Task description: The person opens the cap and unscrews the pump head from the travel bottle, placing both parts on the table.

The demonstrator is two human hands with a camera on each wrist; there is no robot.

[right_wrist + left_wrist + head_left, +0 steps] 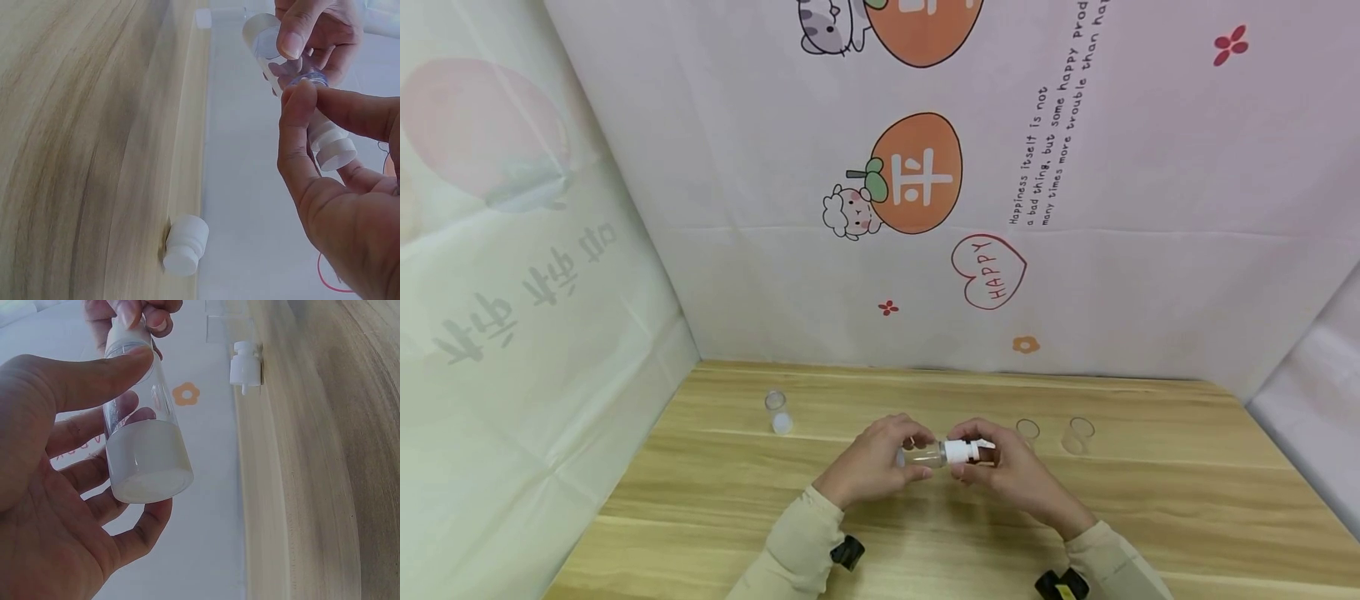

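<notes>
My left hand (878, 457) holds a small clear bottle (923, 456) sideways above the table, thumb on one side and fingers on the other. Its thick white base (150, 465) faces the left wrist camera. At the bottle's neck, my right hand (1018, 471) pinches a white pump top (957, 452) between thumb and fingers. The pump's white end (337, 154) sticks out past the right fingers. Whether the top is fully seated on the neck cannot be made out. A second white pump top (245, 365) stands on the table beyond the hands.
Left on the wooden table (715, 492) stands another clear bottle (777, 408) with a white base. Two clear cups or caps, a left one (1027, 430) and a right one (1078, 437), are beyond my right hand. A printed cloth (775, 292) walls the back.
</notes>
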